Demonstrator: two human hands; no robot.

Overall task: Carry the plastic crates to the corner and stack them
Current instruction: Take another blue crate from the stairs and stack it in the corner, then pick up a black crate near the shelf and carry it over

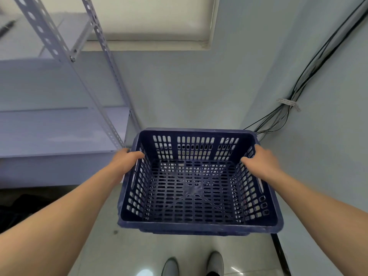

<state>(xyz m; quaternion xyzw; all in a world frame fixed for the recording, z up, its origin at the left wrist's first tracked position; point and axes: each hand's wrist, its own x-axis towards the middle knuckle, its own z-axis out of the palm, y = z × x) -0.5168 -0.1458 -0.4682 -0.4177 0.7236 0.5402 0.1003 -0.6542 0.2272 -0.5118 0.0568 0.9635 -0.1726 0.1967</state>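
- Left hand [127, 162]: clamped over the top rim of the left side wall of the blue plastic crate [195, 196]. Thumb lies inside the wall; the fingers wrap outside, and I cannot see them.
- Right hand [258, 162]: the same hold on the right rim, thumb inside, fingers curled over the edge. Both hands sit toward the far end of the crate, beyond the handle slots cut in each side wall.
- Crate position: held in the air in front of me, roughly level, open side up, above the pale floor [139, 246] and ahead of my shoes [215, 261]. It is empty.
- Handling judgement: slotted walls and a lattice bottom, so probably light for its bulk. The rim looks thick and stiff enough for a two-handed carry. Smooth plastic may slip in bare palms. The handle slots would likely give a surer, more central hold than the rim.
- Risk judgement: with the grip forward of centre, the near end could dip when I lower it.
- Surroundings: metal shelving rack [59, 132] close on the left, bundled cables [288, 108] running down the right wall. The corner lies just beyond the crate.
- No second crate is in view.
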